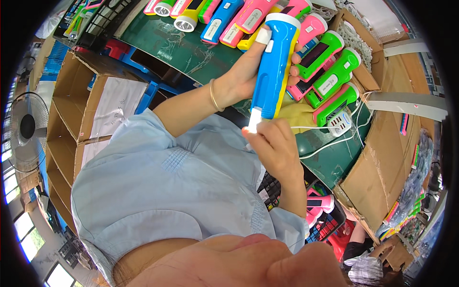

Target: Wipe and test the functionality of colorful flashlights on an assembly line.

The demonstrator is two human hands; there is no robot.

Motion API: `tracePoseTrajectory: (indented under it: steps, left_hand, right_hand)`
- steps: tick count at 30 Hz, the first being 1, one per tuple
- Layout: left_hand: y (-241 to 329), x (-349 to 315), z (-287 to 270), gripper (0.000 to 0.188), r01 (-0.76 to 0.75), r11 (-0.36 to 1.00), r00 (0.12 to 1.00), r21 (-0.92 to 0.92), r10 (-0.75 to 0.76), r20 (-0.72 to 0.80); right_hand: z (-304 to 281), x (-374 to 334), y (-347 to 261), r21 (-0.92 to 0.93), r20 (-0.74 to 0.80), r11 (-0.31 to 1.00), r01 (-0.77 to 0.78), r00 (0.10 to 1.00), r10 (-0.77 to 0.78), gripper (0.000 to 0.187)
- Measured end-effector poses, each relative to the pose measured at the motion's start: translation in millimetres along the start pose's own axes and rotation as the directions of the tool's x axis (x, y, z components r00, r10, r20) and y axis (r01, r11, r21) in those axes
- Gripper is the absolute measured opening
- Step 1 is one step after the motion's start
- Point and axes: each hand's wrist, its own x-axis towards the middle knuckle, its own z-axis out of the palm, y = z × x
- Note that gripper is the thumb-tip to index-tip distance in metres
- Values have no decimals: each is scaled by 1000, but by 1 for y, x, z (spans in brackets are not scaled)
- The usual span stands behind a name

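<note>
My left hand (251, 67) is wrapped round a blue flashlight (276, 62) with a yellow side and a white head rim. White tape covers the left thumb, which lies beside the flashlight's small white button. At the flashlight's lower end a bright white piece (255, 119) sticks out. The fingers of my right hand (277, 148) are closed round that piece; whether it is a plug or part of the flashlight is unclear. A white cable (308, 127) runs from behind my right hand to a white multi-port charger (339, 123).
On the green table (191, 67) lie several flashlights, including a yellow one (186, 21) and a green one (337, 79). At the right stands a cardboard box (351, 31) of white cables. A black basket (112, 24), cardboard shelves (67, 115) and a fan (27, 125) are at the left.
</note>
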Motion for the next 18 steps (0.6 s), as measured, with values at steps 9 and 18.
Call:
tracePoseTrajectory:
  steps: [9, 18]
  left_hand:
    - [-13, -3, 14, 71, -202, 955, 974, 215, 174, 144]
    - [14, -16, 29, 39, 87, 749, 957, 657, 121, -265]
  right_hand:
    - [34, 20, -3, -89, -544, 789, -608, 693, 473, 48]
    - [14, -34, 24, 492, -76, 481, -726, 514, 854, 33]
